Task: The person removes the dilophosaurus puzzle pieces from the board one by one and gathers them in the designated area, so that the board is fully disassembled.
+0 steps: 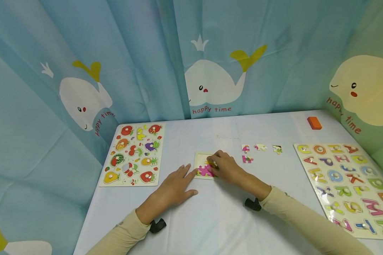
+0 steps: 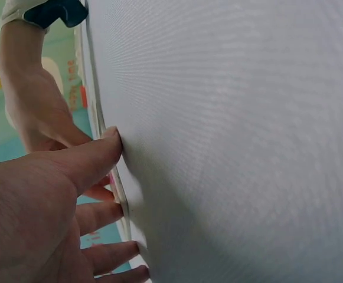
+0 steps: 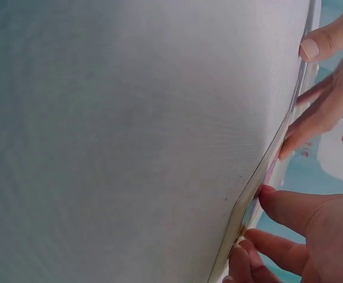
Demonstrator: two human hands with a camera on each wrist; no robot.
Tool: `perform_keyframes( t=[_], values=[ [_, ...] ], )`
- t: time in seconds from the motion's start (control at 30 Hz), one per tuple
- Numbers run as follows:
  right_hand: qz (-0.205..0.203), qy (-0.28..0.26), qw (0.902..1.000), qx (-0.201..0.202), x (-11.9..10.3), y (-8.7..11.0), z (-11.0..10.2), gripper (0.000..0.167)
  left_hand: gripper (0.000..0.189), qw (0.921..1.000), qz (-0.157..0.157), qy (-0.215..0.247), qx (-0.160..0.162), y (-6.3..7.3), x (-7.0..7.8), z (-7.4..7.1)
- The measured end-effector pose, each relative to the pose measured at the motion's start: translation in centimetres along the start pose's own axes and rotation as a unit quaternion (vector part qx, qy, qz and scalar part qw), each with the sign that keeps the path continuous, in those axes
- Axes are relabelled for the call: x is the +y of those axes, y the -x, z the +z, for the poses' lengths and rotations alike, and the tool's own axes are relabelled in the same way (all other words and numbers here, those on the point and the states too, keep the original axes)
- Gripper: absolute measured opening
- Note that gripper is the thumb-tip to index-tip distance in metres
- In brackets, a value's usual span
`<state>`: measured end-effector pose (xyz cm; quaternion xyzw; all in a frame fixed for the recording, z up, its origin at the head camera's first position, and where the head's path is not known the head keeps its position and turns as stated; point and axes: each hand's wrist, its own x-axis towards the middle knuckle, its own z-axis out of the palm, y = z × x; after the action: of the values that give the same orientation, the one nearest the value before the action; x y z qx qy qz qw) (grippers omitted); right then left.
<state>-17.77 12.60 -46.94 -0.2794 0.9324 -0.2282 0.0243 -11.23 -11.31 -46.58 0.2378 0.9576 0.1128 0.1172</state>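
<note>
A small jigsaw tray (image 1: 196, 156) with a pale rim lies mid-table, with joined pink pieces (image 1: 204, 172) in its lower part. My right hand (image 1: 229, 168) reaches over the tray's right side, pinching a yellowish jigsaw piece (image 1: 213, 164) mostly hidden by its fingers. In the right wrist view, the thumb and fingertips of that right hand (image 3: 319, 233) are right at the tray's edge. My left hand (image 1: 175, 187) rests flat with fingers spread, the index fingertip at the tray's left edge. The left wrist view shows this left hand (image 2: 47, 200) with its thumb extended on the tablecloth.
Several loose jigsaw pieces (image 1: 247, 159) lie right of the tray, towards the back. A fruit puzzle board (image 1: 161, 156) is at the left, a letter puzzle board (image 1: 309, 177) at the right. An orange block (image 1: 314, 123) sits at the back right, before the whale-print curtain (image 1: 153, 71).
</note>
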Motion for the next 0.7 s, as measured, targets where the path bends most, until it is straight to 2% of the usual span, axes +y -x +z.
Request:
perform_keyframes(
  t=[0.23, 0.53, 0.7],
  values=[
    [-0.007, 0.026, 0.9996, 0.004, -0.05, 0.04, 0.29, 0.035, 0.073, 1.0000, 0.006, 0.003, 0.007, 0.08, 0.05, 0.04],
    [-0.057, 0.039, 0.9969, 0.038, 0.00, 0.10, 0.48, 0.028, 0.073, 0.9999, 0.006, -0.002, 0.011, 0.11, 0.16, 0.05],
    [-0.057, 0.042, 0.9970, 0.030, -0.04, -0.02, 0.24, 0.027, 0.073, 0.9999, 0.007, -0.004, 0.014, 0.10, 0.11, 0.09]
  ],
)
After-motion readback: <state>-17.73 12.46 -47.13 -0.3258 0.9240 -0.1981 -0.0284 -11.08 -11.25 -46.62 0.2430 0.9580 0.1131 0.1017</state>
